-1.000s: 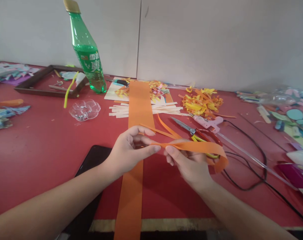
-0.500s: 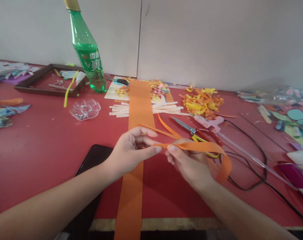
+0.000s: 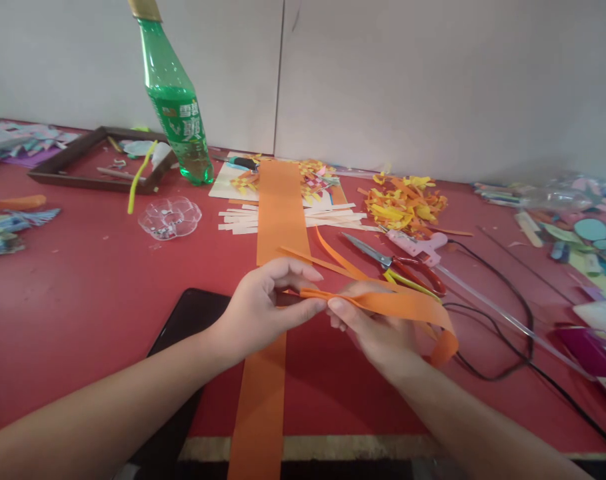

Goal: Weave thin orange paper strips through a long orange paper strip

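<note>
A narrow orange paper strip (image 3: pixel 405 307) is held between my two hands above the table. My right hand (image 3: pixel 370 323) pinches it between thumb and fingers, and its long free part curls away to the right. The strip's left end is folded over in layers. My left hand (image 3: pixel 275 297) has its thumb against the lower edge of that folded end, with its fingers curved behind. Beneath both hands a wide orange paper band (image 3: pixel 283 220) runs from the back of the table over its front edge. Thinner orange strips (image 3: pixel 327 263) lie just behind my hands.
Red-handled scissors (image 3: pixel 387 260), a pink glue gun (image 3: pixel 417 247) with a black cord, and yellow-orange paper scraps (image 3: pixel 405 207) lie to the right. A black phone (image 3: pixel 187 327) is under my left forearm. A green bottle (image 3: pixel 177 113), wooden frame (image 3: pixel 83 181) and clear dish (image 3: pixel 170 219) stand left.
The strip's left end now shows folded layers standing above my left thumb, where it was a single flat tip before. Both hands have shifted only slightly.
</note>
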### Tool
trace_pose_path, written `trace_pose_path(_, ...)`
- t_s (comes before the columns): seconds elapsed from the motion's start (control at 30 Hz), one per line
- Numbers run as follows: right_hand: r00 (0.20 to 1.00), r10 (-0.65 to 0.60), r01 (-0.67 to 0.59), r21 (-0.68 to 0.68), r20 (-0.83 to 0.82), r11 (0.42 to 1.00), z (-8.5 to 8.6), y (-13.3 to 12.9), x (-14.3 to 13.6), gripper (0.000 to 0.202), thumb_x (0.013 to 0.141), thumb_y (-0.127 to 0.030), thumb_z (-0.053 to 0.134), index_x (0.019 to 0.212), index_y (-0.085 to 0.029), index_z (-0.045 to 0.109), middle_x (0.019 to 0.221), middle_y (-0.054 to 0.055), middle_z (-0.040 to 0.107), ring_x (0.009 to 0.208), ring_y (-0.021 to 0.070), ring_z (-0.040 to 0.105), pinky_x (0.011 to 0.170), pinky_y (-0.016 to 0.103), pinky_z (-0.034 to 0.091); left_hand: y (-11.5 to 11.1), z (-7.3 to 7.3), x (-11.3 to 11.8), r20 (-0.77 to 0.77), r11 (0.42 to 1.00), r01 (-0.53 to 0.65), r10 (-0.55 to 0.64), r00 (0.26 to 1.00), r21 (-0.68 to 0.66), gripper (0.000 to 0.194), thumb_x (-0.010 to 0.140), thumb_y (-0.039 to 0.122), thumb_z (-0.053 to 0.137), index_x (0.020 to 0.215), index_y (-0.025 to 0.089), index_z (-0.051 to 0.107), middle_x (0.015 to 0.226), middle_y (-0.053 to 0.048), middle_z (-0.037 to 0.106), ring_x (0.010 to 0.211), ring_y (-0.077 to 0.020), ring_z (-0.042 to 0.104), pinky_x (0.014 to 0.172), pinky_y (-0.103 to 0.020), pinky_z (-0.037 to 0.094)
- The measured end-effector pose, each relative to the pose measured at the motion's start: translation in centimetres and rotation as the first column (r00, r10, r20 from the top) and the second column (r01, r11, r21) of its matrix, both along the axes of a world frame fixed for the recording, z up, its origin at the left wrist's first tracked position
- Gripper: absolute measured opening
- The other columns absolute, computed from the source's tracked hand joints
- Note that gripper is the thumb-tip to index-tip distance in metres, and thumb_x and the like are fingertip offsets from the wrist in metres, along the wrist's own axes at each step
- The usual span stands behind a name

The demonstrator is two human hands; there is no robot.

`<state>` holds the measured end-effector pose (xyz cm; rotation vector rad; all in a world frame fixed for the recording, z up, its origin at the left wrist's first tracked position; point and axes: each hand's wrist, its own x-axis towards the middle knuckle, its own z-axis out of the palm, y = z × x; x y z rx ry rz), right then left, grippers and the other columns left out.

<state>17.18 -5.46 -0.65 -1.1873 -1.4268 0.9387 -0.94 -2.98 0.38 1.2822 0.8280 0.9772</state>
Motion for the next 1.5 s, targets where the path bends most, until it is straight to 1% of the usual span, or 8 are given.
trace_pose_path(0.17,0.996,-0.007,0.005,-0.026,-0.084,1.0,0.3,-0.1,-0.4,0.019,0.081,-0.029,0.073,0.065,-0.02,0.068,0.052,-0.002,0.061,0.046,0.0095,0.057,0.044,0.02,0.048,0.0,0.1,0.0,0.046,0.999,0.043,-0.043,0.998,-0.01,0.017,0.082,0.02,0.073,0.091,0.018,0.059,0.076,0.0,0.071,0.073,-0.0111,0.069,0.069,-0.021,0.051)
trace_pose_path(0.33,0.99,0.062,-0.069,-0.055,-0.127,0.996,0.4,-0.1,-0.4,0.011,0.081,-0.026,0.073,0.072,-0.02,0.07,0.058,-0.002,0.064,0.048,0.0093,0.058,0.046,0.021,0.05,0.2,0.3,-0.1,0.087,0.996,0.062,-0.056,0.995,-0.068,0.018,0.081,0.019,0.074,0.09,0.018,0.059,0.075,0.0,0.072,0.072,-0.0119,0.07,0.069,-0.023,0.054)
trace_pose_path(0.6,0.977,0.043,-0.069,-0.12,-0.21,0.99,0.1,0.1,-0.5,0.017,0.081,-0.027,0.073,0.067,-0.019,0.067,0.054,-0.002,0.062,0.047,0.0097,0.057,0.044,0.021,0.05,0.1,0.3,-0.1,0.095,0.991,0.075,-0.065,0.993,-0.109,0.019,0.08,0.018,0.074,0.087,0.018,0.056,0.076,0.001,0.068,0.071,-0.011,0.068,0.068,-0.023,0.051)
trace_pose_path(0.73,0.97,0.023,-0.061,-0.151,-0.242,0.987,-0.3,0.2,-0.2,0.02,0.081,-0.03,0.074,0.066,-0.018,0.067,0.051,-0.003,0.059,0.043,0.009,0.053,0.041,0.021,0.046,0.1,0.2,0.1,0.091,0.993,0.015,-0.004,0.996,-0.116,0.027,0.076,0.017,0.075,0.08,0.019,0.049,0.072,0.005,0.06,0.065,-0.0076,0.06,0.063,-0.021,0.047)
trace_pose_path(0.93,0.946,-0.02,-0.044,-0.192,-0.323,0.98,-0.9,0.5,0.1,0.019,0.08,-0.03,0.076,0.068,-0.018,0.067,0.053,-0.003,0.06,0.044,0.0086,0.051,0.041,0.022,0.043,0.2,0.3,0.1,0.074,0.987,-0.069,0.081,0.994,-0.146,0.03,0.074,0.014,0.075,0.079,0.019,0.046,0.071,0.006,0.057,0.064,-0.0057,0.055,0.064,-0.019,0.046)
trace_pose_path(1.13,0.9,-0.175,0.099,-0.203,-0.4,0.974,0.1,1.7,0.1,0.026,0.072,-0.029,0.077,0.054,-0.018,0.061,0.047,-0.003,0.054,0.039,0.0084,0.046,0.037,0.022,0.037,1.0,-0.2,-0.4,0.078,0.971,-0.186,0.199,0.977,-0.148,0.028,0.074,0.016,0.075,0.082,0.02,0.048,0.071,0.005,0.058,0.07,-0.0099,0.06,0.07,-0.024,0.049)
trace_pose_path(1.37,0.956,-0.045,-0.007,-0.173,-0.291,0.985,-1.1,0.8,0.5,0.018,0.08,-0.031,0.075,0.069,-0.019,0.066,0.051,-0.004,0.057,0.042,0.0087,0.05,0.04,0.022,0.044,0.9,-0.5,-0.3,-0.04,0.994,0.049,-0.053,0.998,-0.097,0.023,0.078,0.028,0.077,0.093,0.017,0.065,0.093,-0.003,0.066,0.086,-0.0148,0.063,0.08,-0.028,0.05)
trace_pose_path(1.5,0.964,-0.014,-0.038,-0.192,-0.264,0.981,-1.1,0.4,0.3,0.016,0.079,-0.032,0.076,0.073,-0.019,0.07,0.054,-0.003,0.061,0.045,0.0092,0.055,0.04,0.02,0.046,0.7,-0.5,-0.5,-0.087,0.997,0.031,-0.037,0.995,-0.074,0.013,0.083,0.03,0.073,0.087,0.018,0.07,0.087,-0.002,0.071,0.082,-0.0131,0.065,0.076,-0.025,0.051)
